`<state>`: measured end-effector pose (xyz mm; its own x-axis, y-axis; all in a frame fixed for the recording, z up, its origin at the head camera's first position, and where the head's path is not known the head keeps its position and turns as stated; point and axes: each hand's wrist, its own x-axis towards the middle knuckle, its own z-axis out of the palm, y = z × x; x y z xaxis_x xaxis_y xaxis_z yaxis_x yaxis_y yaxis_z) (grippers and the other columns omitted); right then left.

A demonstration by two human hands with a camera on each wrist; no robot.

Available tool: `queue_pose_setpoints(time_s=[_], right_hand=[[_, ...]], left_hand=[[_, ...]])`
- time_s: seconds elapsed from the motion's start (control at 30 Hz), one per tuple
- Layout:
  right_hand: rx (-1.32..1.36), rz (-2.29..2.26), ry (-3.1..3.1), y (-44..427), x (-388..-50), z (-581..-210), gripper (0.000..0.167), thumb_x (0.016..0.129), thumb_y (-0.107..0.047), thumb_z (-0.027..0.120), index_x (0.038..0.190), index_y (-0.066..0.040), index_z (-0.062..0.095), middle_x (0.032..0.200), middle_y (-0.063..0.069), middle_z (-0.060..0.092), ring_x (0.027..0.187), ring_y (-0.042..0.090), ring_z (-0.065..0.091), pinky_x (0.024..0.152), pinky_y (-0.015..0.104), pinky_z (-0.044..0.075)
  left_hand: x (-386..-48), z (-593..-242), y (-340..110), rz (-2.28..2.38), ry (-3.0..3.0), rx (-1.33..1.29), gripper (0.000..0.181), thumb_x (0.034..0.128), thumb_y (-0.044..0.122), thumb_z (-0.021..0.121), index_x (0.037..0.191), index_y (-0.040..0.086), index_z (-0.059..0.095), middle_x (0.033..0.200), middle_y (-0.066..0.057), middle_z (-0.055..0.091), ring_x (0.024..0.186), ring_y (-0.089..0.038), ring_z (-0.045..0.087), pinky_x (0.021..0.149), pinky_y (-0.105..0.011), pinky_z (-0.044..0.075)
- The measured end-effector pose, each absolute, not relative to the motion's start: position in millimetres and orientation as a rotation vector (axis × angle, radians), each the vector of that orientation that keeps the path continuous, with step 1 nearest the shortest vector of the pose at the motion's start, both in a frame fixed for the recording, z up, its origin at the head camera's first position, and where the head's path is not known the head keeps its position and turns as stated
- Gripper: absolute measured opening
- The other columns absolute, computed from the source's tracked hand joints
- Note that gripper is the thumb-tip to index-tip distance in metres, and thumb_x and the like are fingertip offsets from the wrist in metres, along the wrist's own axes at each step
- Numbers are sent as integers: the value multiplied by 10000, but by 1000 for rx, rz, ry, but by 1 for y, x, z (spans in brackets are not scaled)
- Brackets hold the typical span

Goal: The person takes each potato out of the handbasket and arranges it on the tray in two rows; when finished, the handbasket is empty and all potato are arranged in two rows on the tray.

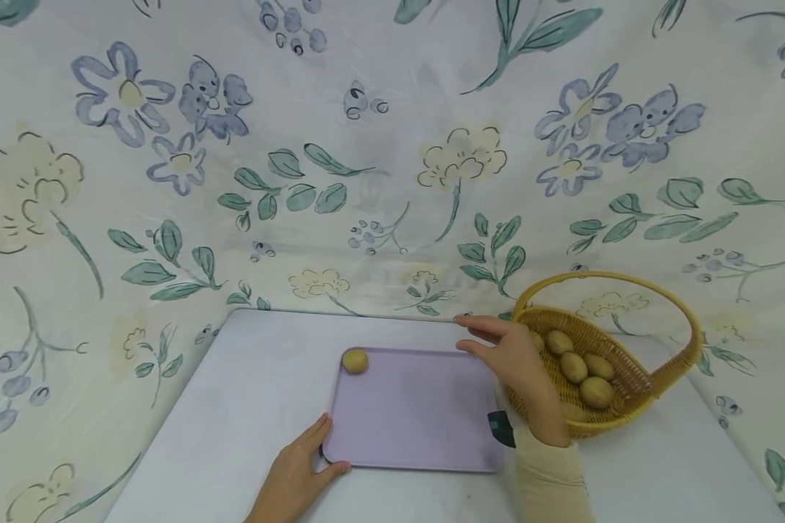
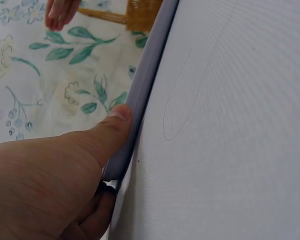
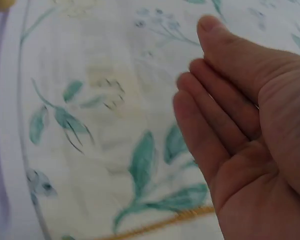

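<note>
A shallow lilac tray [image 1: 419,414] lies on the white table, with one potato [image 1: 355,361] in its far left corner. My left hand [image 1: 294,468] holds the tray's near left corner. In the left wrist view, its thumb [image 2: 117,122] lies against the tray's rim, and the other fingers are partly hidden round the corner. Over the tray's right side hovers my right hand [image 1: 506,356], holding nothing. Its fingers [image 3: 205,130] are gently bent and its thumb stands apart from them. Beside it is a yellow wicker basket [image 1: 641,378] with several potatoes [image 1: 597,392].
The basket's tall handle [image 1: 628,280] arches over its potatoes, to the right of the tray. White table surface [image 1: 235,392] stretches left of the tray. Behind the table hangs a floral cloth [image 1: 379,174].
</note>
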<state>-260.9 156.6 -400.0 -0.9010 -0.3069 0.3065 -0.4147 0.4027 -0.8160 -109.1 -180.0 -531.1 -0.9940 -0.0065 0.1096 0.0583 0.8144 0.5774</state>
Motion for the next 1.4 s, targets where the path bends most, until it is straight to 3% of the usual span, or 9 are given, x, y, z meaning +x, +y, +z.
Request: queue_pose_setpoints(time_s=[0.23, 0.33, 0.57, 0.73, 1.03, 1.1, 1.23, 1.3, 1.4], right_hand=[[587, 1567, -2602, 213, -254, -382, 405, 874, -177, 823, 1246, -44, 732, 1282, 174, 712, 1019, -58, 695, 859, 155, 607], [546, 1547, -2627, 231, -254, -381, 429, 876, -206, 824, 1262, -49, 723, 1296, 161, 710, 1028, -79, 682, 859, 121, 589], [401, 1420, -2747, 263, -260, -382, 491, 893, -344, 804, 1314, -113, 702, 1300, -6, 723, 1043, -126, 649, 877, 48, 520], [366, 1407, -2773, 276, -267, -387, 492, 906, -328, 795, 1330, -103, 688, 1286, -34, 729, 1042, -150, 638, 886, 24, 490], [344, 1351, -2820, 287, -280, -400, 532, 923, -399, 763, 1355, -103, 669, 1374, 134, 666, 1030, -184, 604, 857, 32, 496], [332, 1332, -2835, 289, -283, -403, 546, 925, -411, 758, 1360, -95, 662, 1376, 139, 664, 1058, -137, 626, 852, 35, 497], [278, 1282, -2873, 290, -289, -410, 541, 928, -426, 752, 1365, -120, 661, 1377, 138, 666, 1207, 157, 673, 905, 102, 509], [242, 1262, -2899, 289, -291, -414, 550, 928, -450, 745, 1371, -135, 658, 1381, 136, 665, 1271, 291, 634, 982, 216, 529], [181, 1233, -2937, 288, -294, -419, 566, 922, -485, 739, 1375, -155, 655, 1389, 126, 663, 1304, 344, 596, 1082, 424, 502]], left_hand=[[-109, -529, -180, -930, -2881, -50, 852, 785, 477, 843, 1410, -34, 570, 1501, -169, 553, 1370, -372, 555, 1126, -511, 483], [-109, -528, -179, -934, -2879, -52, 848, 784, 469, 845, 1407, -37, 571, 1498, -173, 554, 1367, -375, 556, 1122, -513, 487], [-109, -530, -179, -928, -2887, -41, 852, 780, 477, 846, 1410, -27, 573, 1505, -166, 550, 1368, -375, 556, 1125, -510, 485], [-109, -529, -179, -939, -2897, -40, 846, 785, 469, 846, 1415, -23, 570, 1507, -162, 550, 1372, -373, 553, 1132, -510, 479], [-109, -528, -180, -973, -2909, -33, 850, 789, 464, 841, 1425, -25, 559, 1512, -173, 542, 1385, -375, 539, 1140, -511, 469], [-109, -528, -180, -973, -2912, -32, 851, 790, 464, 840, 1427, -24, 557, 1513, -172, 541, 1387, -371, 538, 1143, -509, 466], [-110, -528, -181, -971, -2919, -29, 857, 792, 469, 837, 1433, -23, 550, 1519, -172, 533, 1394, -369, 532, 1150, -508, 461], [-110, -527, -180, -974, -2924, -25, 864, 793, 477, 834, 1436, -22, 546, 1524, -172, 528, 1394, -372, 530, 1147, -512, 462], [-109, -527, -180, -978, -2925, -18, 864, 788, 470, 839, 1435, -22, 547, 1522, -174, 528, 1392, -374, 532, 1146, -511, 462]])
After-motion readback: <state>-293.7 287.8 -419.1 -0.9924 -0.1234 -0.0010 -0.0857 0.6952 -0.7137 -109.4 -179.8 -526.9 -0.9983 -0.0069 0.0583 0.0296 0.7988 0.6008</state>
